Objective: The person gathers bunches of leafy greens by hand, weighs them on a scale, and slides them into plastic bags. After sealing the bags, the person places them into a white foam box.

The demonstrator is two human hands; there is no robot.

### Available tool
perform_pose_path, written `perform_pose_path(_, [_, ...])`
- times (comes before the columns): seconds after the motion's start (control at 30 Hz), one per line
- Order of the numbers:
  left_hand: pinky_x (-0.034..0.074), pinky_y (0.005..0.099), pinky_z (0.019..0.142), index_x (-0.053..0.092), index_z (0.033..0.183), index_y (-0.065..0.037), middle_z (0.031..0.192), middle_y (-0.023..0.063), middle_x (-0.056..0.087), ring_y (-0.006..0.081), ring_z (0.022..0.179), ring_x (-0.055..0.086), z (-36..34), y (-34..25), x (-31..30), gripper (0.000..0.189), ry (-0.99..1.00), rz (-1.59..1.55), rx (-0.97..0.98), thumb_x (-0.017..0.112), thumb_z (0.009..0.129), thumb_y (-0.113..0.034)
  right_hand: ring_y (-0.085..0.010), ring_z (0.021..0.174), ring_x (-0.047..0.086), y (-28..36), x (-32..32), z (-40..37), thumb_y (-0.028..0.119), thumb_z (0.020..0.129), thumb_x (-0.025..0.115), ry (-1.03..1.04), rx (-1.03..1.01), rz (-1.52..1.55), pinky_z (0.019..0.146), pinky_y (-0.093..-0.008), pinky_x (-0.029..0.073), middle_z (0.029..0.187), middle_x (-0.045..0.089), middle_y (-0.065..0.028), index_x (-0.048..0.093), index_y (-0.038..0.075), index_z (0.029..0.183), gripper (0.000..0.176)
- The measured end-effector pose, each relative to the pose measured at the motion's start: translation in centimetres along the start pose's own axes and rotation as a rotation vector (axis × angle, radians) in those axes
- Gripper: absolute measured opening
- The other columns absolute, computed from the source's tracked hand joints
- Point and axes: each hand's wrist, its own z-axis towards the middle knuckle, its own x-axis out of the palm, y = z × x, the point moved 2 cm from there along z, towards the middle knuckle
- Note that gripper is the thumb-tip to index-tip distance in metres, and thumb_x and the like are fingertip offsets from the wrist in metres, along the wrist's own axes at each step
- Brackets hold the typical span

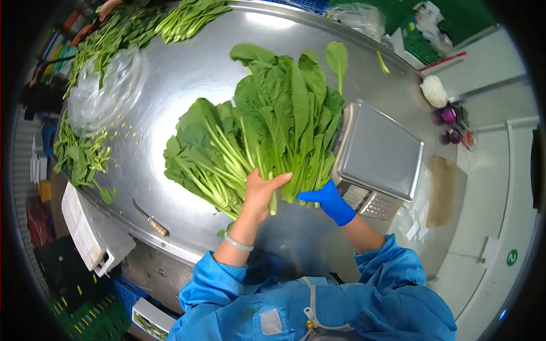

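Observation:
A large bunch of leafy greens stands out ahead of me, broad leaves away from me and stem ends toward me. My bare left hand grips its stems from the left, thumb laid across them. From the right, my right hand in a blue glove closes on the stem ends. The fingers of both hands are mostly hidden behind the stems. Left of the held bunch lies a pile of similar greens on the metal table. A loose leaf rests just beyond the bunch.
A weighing scale stands right of my hands. A sickle-like knife lies near the front edge. Further left are a clear plastic bag and more greens. Another person's hand shows at top left. Purple onions sit far right.

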Motion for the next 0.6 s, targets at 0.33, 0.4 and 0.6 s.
perform_pose_path(0.33, [0.050, 0.0277, 0.076, 0.059, 0.102, 0.002, 0.096, 0.0095, 0.065, 0.0156, 0.083, 0.063, -6.9, 0.9, 4.8, 0.032, 0.039, 0.097, 0.123, 0.072, 0.073, 0.003, -0.0156, 0.078, 0.064, -1.8, -1.8, -6.3, 0.004, 0.067, 0.076, 0.052, -0.075, 0.251, 0.058, -0.0263, 0.050, 0.097, 0.065, -0.0074, 0.051, 0.006, 0.123, 0.062])
perform_pose_path(0.4, [0.051, 0.0274, 0.076, 0.058, 0.103, 0.003, 0.096, 0.0097, 0.065, 0.0157, 0.084, 0.063, -8.1, 1.3, 5.8, 0.033, 0.060, 0.127, 0.125, 0.072, 0.073, 0.003, -0.0177, 0.091, 0.063, -2.2, -2.5, -7.7, 0.001, 0.065, 0.076, 0.089, -0.048, 0.314, 0.070, -0.0300, 0.052, 0.106, 0.064, -0.0080, 0.049, 0.006, 0.126, 0.066])
perform_pose_path(0.6, [0.051, 0.0275, 0.077, 0.053, 0.109, 0.003, 0.099, 0.0105, 0.064, 0.0163, 0.087, 0.063, -11.1, 3.0, 9.2, 0.041, 0.132, 0.159, 0.133, 0.072, 0.073, 0.005, -0.0214, 0.108, 0.058, -2.0, -4.4, -11.8, 0.000, 0.065, 0.076, 0.157, -0.059, 0.385, 0.091, -0.0360, 0.048, 0.119, 0.059, -0.0100, 0.047, 0.005, 0.130, 0.071])
